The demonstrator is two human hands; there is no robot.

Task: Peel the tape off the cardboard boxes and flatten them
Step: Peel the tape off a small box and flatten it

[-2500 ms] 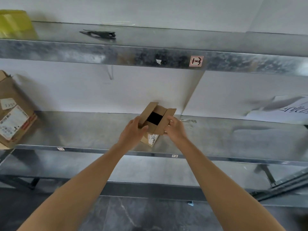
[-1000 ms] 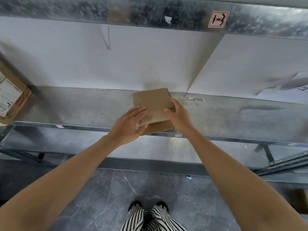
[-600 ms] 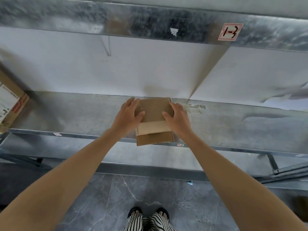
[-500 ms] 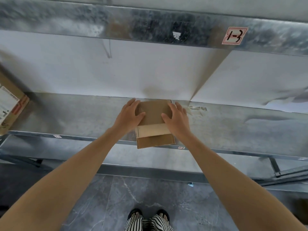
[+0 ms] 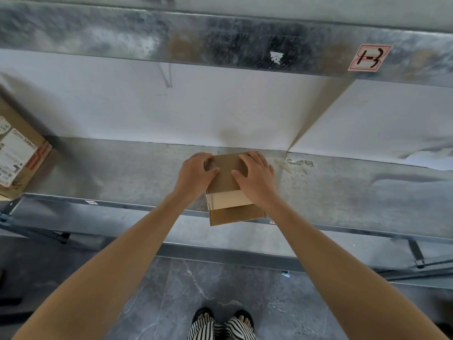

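Observation:
A small brown cardboard box (image 5: 229,200) lies flattened on the metal shelf (image 5: 122,175), its near flap hanging a little over the shelf's front edge. A paler strip crosses its middle. My left hand (image 5: 196,174) presses on the box's far left part, fingers spread over the far left corner. My right hand (image 5: 255,177) lies flat on its far right part. Both palms bear down on the cardboard.
A larger brown box with white shipping labels (image 5: 17,160) sits on the same shelf at the far left. An upper shelf beam (image 5: 220,42) carries a red-edged sticker (image 5: 369,57). A tape scrap (image 5: 294,164) lies right of the hands. Grey tiled floor lies below.
The box was open and held up 2.5 s ago; it now lies collapsed on the shelf. Both hands have slid farther onto it and press it down.

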